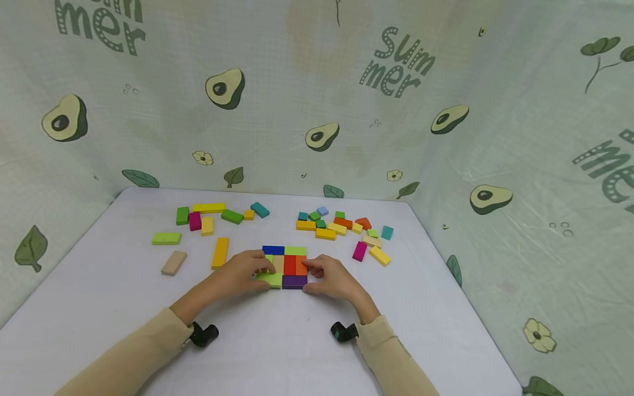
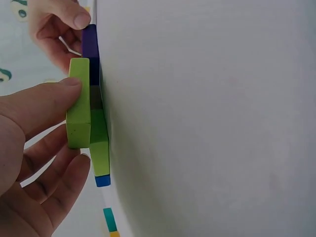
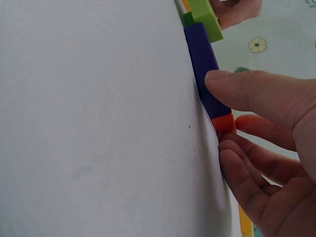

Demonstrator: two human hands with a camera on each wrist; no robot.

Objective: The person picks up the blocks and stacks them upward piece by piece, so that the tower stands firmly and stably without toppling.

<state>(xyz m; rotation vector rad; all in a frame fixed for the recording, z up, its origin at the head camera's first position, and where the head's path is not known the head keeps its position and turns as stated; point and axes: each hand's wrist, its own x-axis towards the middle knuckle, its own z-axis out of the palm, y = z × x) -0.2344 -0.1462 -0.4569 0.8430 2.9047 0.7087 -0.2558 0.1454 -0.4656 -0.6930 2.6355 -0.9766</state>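
Brightly lime-green, a smooth oblong block [image 2: 79, 109]

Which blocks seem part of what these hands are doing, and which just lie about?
Likely in the job:
light green block, gripped by the left hand
purple block, touched by the right hand
red block
dark blue block

Seemingly lying about:
triangular orange block
leftmost wooden block
other scattered blocks
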